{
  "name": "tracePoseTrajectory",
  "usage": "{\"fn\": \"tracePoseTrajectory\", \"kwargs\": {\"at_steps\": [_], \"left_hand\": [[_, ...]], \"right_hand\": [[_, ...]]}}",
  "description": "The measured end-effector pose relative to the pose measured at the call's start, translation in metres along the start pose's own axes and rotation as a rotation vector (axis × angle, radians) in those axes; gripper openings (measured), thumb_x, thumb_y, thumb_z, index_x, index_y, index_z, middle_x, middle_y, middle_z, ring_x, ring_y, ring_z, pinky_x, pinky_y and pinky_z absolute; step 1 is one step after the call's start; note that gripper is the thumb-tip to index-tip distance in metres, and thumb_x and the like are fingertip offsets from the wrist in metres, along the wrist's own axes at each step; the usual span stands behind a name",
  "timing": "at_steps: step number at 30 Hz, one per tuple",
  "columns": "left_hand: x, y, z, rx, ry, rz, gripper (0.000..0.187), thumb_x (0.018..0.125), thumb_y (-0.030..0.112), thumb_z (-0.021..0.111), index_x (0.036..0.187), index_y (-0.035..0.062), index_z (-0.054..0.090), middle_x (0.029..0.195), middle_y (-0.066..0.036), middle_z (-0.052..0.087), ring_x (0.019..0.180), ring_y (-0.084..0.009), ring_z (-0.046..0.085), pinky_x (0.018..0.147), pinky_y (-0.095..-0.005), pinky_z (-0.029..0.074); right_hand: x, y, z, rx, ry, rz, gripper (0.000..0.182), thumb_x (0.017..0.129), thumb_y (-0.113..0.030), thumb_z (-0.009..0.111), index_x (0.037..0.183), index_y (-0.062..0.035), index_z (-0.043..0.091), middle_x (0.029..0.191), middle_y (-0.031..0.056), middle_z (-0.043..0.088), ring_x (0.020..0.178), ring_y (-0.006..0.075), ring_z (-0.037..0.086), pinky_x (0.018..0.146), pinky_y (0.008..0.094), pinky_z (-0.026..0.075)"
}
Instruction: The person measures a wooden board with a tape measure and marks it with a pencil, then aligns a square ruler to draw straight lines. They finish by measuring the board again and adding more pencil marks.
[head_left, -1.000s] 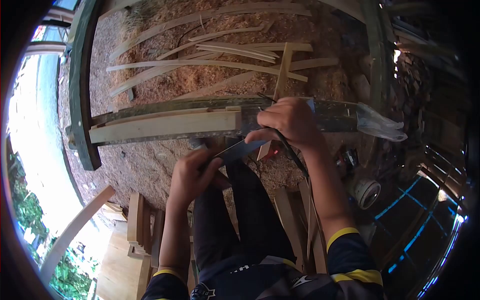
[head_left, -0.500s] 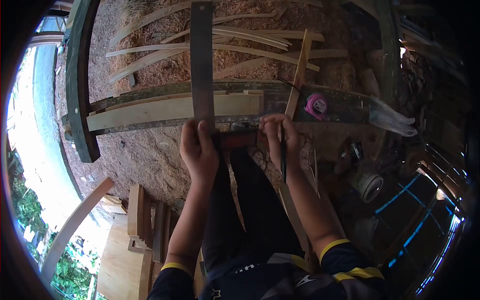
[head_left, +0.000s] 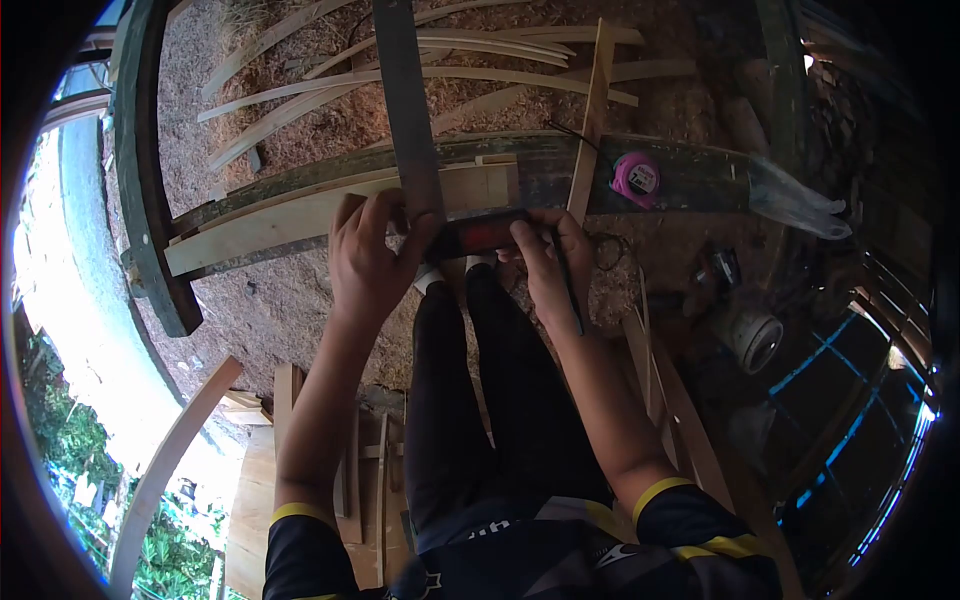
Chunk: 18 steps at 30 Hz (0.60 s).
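Observation:
A try square with a long grey metal blade (head_left: 408, 110) and a dark, red-marked stock (head_left: 485, 235) is held up between both hands. My left hand (head_left: 372, 245) is closed at the corner where blade meets stock, thumb and fingertips against it. At the stock's other end, my right hand (head_left: 548, 262) grips with the thumb on top. A thin dark pencil-like stick (head_left: 572, 290) also runs through the right hand, pointing back along the wrist. Beyond the square, a pale board (head_left: 280, 222) lies along a dark weathered beam (head_left: 690, 200).
A pink tape measure (head_left: 635, 180) and a clear plastic bag (head_left: 800, 205) rest on the beam. A narrow wood strip (head_left: 592, 120) crosses it. Curved strips (head_left: 480, 75) lie on shavings beyond. A dark post (head_left: 150, 180) stands left; a white tub (head_left: 755, 342) sits right.
The try square's blade now leans slightly left at its far end. My right hand has brought its thumb onto the stock. My left hand has turned, with its knuckles raised more. The view shifted slightly.

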<state>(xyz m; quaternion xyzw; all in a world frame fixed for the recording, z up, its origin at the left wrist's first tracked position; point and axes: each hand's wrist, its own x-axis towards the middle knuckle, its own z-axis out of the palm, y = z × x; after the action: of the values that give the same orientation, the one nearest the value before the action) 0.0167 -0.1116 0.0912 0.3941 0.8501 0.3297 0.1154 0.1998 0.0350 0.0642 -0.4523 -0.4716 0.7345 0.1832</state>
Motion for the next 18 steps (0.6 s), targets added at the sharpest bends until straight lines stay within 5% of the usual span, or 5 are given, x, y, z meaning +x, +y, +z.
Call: {"fn": "tracePoseTrajectory", "kwargs": {"at_steps": [7, 10, 13, 16, 18], "left_hand": [[0.042, -0.018, -0.012, 0.099, -0.06, 0.216, 0.037, 0.087, 0.029, 0.091, 0.106, 0.0066, 0.069, 0.091, -0.009, 0.066, 0.1, -0.0352, 0.064, 0.087, -0.0473, 0.051], [0.053, -0.029, -0.01, 0.131, -0.063, 0.311, 0.044, 0.085, 0.031, 0.093, 0.112, 0.007, 0.067, 0.103, -0.012, 0.067, 0.113, -0.037, 0.064, 0.097, -0.049, 0.051], [0.053, -0.034, -0.005, 0.011, -0.143, 0.248, 0.062, 0.086, 0.033, 0.091, 0.135, 0.0067, 0.063, 0.118, -0.018, 0.069, 0.115, -0.0397, 0.067, 0.1, -0.0499, 0.054], [0.05, -0.03, -0.002, 0.016, -0.14, 0.175, 0.087, 0.087, 0.05, 0.089, 0.157, 0.0113, 0.055, 0.128, -0.015, 0.069, 0.119, -0.0381, 0.071, 0.102, -0.0527, 0.057], [0.053, -0.026, -0.004, 0.158, -0.211, 0.183, 0.098, 0.088, 0.058, 0.085, 0.17, 0.0206, 0.046, 0.132, -0.013, 0.071, 0.117, -0.036, 0.074, 0.099, -0.0512, 0.06]], "right_hand": [[0.006, 0.005, 0.002, 0.003, 0.026, -0.047, 0.017, 0.107, -0.01, 0.075, 0.108, 0.0038, 0.065, 0.088, 0.0088, 0.073, 0.08, 0.0169, 0.079, 0.072, 0.0318, 0.068], [0.008, 0.005, -0.001, -0.058, 0.001, -0.096, 0.018, 0.108, -0.013, 0.075, 0.111, 0.0013, 0.064, 0.098, 0.0141, 0.076, 0.083, 0.0198, 0.08, 0.075, 0.0339, 0.068], [0.009, 0.002, -0.007, -0.136, -0.005, -0.085, 0.017, 0.108, -0.013, 0.074, 0.11, 0.0016, 0.064, 0.098, 0.0138, 0.076, 0.083, 0.0193, 0.08, 0.074, 0.0332, 0.068], [0.009, 0.001, -0.009, -0.138, 0.009, -0.104, 0.018, 0.108, -0.012, 0.074, 0.111, 0.0022, 0.064, 0.098, 0.0134, 0.076, 0.082, 0.0193, 0.08, 0.073, 0.033, 0.068], [0.009, 0.003, -0.013, -0.13, 0.009, -0.108, 0.018, 0.108, -0.012, 0.074, 0.111, 0.0023, 0.064, 0.098, 0.0133, 0.076, 0.082, 0.0195, 0.08, 0.072, 0.0333, 0.068]]}}
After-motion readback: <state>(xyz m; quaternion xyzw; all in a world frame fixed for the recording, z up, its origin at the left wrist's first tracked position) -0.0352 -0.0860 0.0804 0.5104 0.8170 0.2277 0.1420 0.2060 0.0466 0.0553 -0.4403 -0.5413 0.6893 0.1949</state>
